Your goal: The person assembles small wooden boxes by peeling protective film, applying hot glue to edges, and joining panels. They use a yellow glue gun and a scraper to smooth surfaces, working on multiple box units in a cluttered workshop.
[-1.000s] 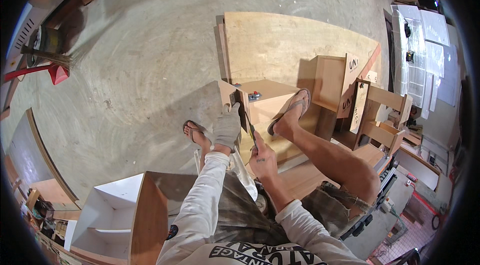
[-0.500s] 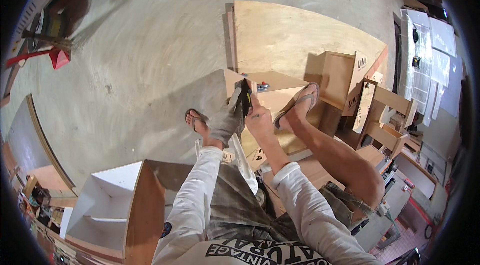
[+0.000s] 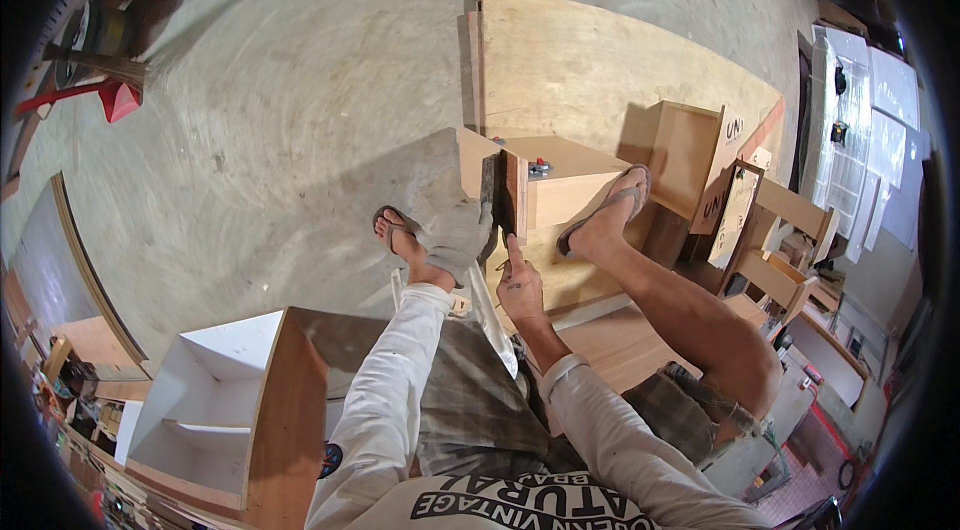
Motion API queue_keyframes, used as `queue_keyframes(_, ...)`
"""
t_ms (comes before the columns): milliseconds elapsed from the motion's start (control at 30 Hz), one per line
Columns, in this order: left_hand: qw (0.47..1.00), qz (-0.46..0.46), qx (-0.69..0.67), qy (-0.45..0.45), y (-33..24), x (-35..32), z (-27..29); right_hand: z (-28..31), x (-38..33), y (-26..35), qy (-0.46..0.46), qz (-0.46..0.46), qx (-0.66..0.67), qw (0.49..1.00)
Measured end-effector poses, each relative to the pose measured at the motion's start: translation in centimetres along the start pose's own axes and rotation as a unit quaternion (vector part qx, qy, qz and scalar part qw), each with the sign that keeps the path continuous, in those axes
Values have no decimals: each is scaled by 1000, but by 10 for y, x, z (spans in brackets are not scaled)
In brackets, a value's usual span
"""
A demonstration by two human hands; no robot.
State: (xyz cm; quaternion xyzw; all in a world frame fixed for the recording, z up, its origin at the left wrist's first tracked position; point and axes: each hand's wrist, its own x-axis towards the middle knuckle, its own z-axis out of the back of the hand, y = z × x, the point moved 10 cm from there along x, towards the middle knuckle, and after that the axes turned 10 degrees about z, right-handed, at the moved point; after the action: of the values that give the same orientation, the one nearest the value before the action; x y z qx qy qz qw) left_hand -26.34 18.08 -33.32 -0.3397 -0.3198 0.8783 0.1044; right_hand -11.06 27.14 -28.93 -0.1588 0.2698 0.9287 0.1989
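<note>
- Since a second ago both hands have gone farther out from the body: they were low beside the sandalled foot, and now they meet at the upright edge of the small wooden box.
- Nearest, at the lower left, a white-lined cabinet (image 3: 205,400) with a brown side panel stands beside the person's hip.
- The right hand (image 3: 520,282), bare, has its fingers curled under and a digit pointing up against a dark narrow tool (image 3: 503,198); whether it truly grips the tool I cannot tell.
- The left hand (image 3: 458,235), in a grey glove, is clenched around the near left edge of the small wooden box (image 3: 560,188), just left of that tool.
- The left foot in a sandal (image 3: 395,230) rests on the concrete just left of the gloved hand.
- The right foot (image 3: 605,215) presses against the box's right side.
- The box lies on a low stack of boards; a small metal fitting (image 3: 540,168) sits on its top.
- Beyond lies a large plywood sheet (image 3: 590,70) on the floor.
- Far right, wooden frames (image 3: 775,240) are stacked.
</note>
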Motion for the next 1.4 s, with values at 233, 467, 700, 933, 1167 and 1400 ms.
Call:
queue_keyframes(233, 1000, -2, -1, 3, -6, 3, 18, -2, -94, -13, 130, -104, 13, 986)
queue_keyframes(467, 999, -32, 21, -2, 13, 10, -6, 95, -6, 67, -23, -47, 32, 998)
queue_keyframes(700, 997, -48, 52, 29, 20, 12, -21, 66, 91, 53, -35, -48, -5, 998)
queue_keyframes(933, 999, -15, 24, 20, 15, 7, -3, 48, 111, 43, -73, -24, 16, 997)
queue_keyframes(1167, 999, -33, 6, -12, 1, 3, 11, 49, 87, 49, -79, -11, 34, 996)
queue_keyframes(1400, 998, -64, -13, -9, 6, 4, 4, 34, 75, 28, 0, -39, 28, 999)
